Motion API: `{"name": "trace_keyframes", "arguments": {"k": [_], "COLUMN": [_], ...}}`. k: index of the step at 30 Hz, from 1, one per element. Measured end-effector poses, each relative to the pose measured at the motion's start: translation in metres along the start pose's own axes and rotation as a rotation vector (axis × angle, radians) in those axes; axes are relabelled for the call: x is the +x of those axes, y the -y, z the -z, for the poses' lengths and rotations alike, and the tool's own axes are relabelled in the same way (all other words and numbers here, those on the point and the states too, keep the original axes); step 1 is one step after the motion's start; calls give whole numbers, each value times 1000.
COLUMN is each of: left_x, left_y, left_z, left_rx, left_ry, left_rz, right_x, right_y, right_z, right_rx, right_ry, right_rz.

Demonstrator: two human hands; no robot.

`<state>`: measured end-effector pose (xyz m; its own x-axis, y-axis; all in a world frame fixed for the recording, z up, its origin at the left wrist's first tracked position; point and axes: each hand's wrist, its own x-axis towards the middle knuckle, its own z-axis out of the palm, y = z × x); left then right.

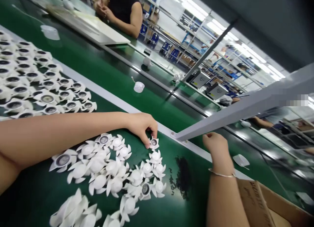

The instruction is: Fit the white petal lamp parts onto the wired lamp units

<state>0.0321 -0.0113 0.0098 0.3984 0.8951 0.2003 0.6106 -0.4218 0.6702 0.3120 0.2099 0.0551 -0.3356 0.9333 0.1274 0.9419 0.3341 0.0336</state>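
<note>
My left hand (141, 127) reaches over the green belt, its fingertips pinching a small white finned plastic part (154, 143) with a dark round centre. Below that hand lies a loose heap of similar white finned parts (105, 168), some face down, some showing dark centres. Further left, more of these parts stand in close rows (46, 86), dark openings upward. My right hand (215, 145) is curled, with nothing visible in its fingers, just below the end of a grey metal bar (235, 112). A thin bangle circles that wrist.
A spill of small black pieces (183, 178) lies between the heap and my right arm. An open cardboard box (260, 204) sits at the bottom right. Across the belt, a co-worker's clasped hands (103, 8) rest near a white board (85, 26).
</note>
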Motion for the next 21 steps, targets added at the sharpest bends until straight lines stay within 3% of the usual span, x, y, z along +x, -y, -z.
{"name": "trace_keyframes", "arguments": {"k": [4, 8, 14, 21], "left_x": [1, 1, 1, 0], "left_y": [1, 1, 3, 5], "left_z": [0, 0, 1, 5], "left_rx": [-22, -30, -56, -83], "left_ry": [13, 20, 39, 66], "left_rz": [6, 21, 24, 85], "right_x": [14, 19, 28, 29], "right_y": [-8, -19, -22, -22], "right_z": [-41, -62, -75, -74], "right_rx": [85, 187, 305, 365], "right_ry": [-162, -237, -328, -521], "right_rz": [-85, -68, -60, -348]}}
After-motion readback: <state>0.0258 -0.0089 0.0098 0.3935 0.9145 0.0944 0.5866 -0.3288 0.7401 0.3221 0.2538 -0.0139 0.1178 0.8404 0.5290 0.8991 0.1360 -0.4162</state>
